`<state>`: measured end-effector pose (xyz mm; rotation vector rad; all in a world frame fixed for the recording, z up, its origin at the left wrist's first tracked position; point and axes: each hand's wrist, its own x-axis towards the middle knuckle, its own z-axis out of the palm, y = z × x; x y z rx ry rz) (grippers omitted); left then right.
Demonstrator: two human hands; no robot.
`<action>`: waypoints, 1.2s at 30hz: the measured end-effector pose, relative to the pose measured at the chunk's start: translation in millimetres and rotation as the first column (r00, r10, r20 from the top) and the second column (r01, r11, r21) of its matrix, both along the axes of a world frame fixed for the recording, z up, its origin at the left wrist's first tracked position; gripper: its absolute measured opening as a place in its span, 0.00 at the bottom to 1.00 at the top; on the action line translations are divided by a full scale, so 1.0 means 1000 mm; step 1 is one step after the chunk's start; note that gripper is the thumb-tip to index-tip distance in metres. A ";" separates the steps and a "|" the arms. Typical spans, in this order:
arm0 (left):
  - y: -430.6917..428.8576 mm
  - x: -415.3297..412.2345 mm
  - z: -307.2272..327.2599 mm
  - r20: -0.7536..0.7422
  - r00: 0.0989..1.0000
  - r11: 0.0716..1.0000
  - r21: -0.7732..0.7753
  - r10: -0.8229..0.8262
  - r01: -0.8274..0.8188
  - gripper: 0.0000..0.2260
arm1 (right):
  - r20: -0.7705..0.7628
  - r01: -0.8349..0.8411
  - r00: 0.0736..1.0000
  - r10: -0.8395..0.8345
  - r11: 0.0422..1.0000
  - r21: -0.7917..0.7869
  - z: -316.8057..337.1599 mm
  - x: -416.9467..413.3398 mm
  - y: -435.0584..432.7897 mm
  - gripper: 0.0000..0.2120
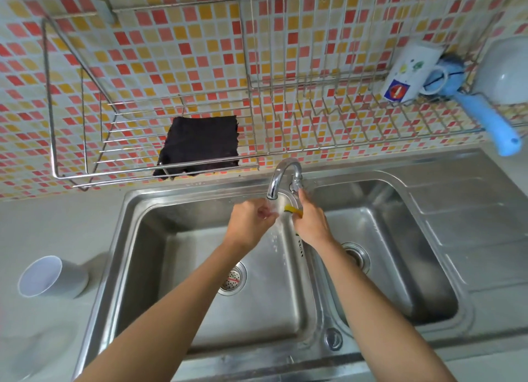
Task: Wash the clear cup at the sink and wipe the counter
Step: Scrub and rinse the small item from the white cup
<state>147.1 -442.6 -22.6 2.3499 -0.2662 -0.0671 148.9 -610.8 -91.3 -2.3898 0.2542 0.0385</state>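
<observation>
Steel sink [148, 238] fills the head view, and both of my grips meet under the tap [281, 173], where water runs. The clear cup [281, 206] sits between them in the stream, over the left basin beside the divider. It is hard to make out against the metal.

My right grip [310, 224] is clamped round the cup's body, which seems to run down under my palm. A yellow bit [293, 209] shows at my thumb; I cannot tell whether it is print or a scrubber. My left grip [251, 220] is curled on the cup's upper end, with its fingers in the water.

I expect the cup to feel light and stiff, and very slippery while wet. It may crack if it drops on the steel. The best hold is round the middle of the body, with the other grip steadying the rim.

A dark cloth [200, 144] lies on the wire rack [71, 141] above the tabletop [43, 227], ready for wiping. A white cup [51, 276] stands on the tabletop, well apart to the left.
</observation>
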 end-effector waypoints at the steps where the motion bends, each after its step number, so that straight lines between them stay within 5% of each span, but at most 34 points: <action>1: 0.002 -0.002 0.000 0.012 1.000 1.000 -0.014 0.004 -0.004 0.06 | 0.006 0.047 0.999 -0.048 0.998 0.052 0.001 -0.002 -0.001 0.32; 5: 0.012 -0.005 -0.002 0.063 0.998 1.000 -0.016 0.013 -0.012 0.07 | -0.110 0.294 0.956 -0.273 0.896 0.334 -0.006 -0.012 -0.008 0.28; 11: 0.008 -0.011 -0.005 0.056 0.998 0.999 -0.023 -0.042 0.043 0.08 | -0.245 0.422 0.906 -0.346 0.681 0.598 -0.024 -0.025 -0.004 0.22; 14: 0.007 -0.011 -0.005 0.057 0.997 0.998 -0.006 -0.060 0.061 0.09 | -0.415 0.542 0.833 -0.366 0.384 0.748 -0.019 -0.027 0.001 0.16; 17: 0.010 -0.008 -0.003 0.063 0.998 1.000 -0.013 -0.023 0.024 0.08 | -0.579 0.606 0.788 -0.208 0.107 0.788 -0.007 -0.033 0.008 0.12; 23: 0.051 -0.009 -0.003 0.081 0.995 0.998 0.006 0.057 -0.058 0.07 | -0.447 0.423 0.894 0.026 0.282 0.861 0.003 -0.029 0.035 0.09; 28: 0.102 -0.023 -0.014 0.053 0.988 0.988 0.045 0.145 -0.147 0.06 | -0.339 0.298 0.941 -0.003 0.483 0.823 0.001 -0.019 0.049 0.03; 31: 0.126 -0.033 -0.020 0.036 0.979 0.976 0.073 0.201 -0.203 0.06 | -0.266 0.219 0.964 -0.025 0.644 0.733 -0.007 -0.015 0.053 0.09; 36: 0.143 -0.044 -0.029 0.021 0.965 0.963 0.072 0.261 -0.262 0.06 | -0.290 0.193 0.957 0.021 0.701 0.687 -0.009 -0.018 0.055 0.12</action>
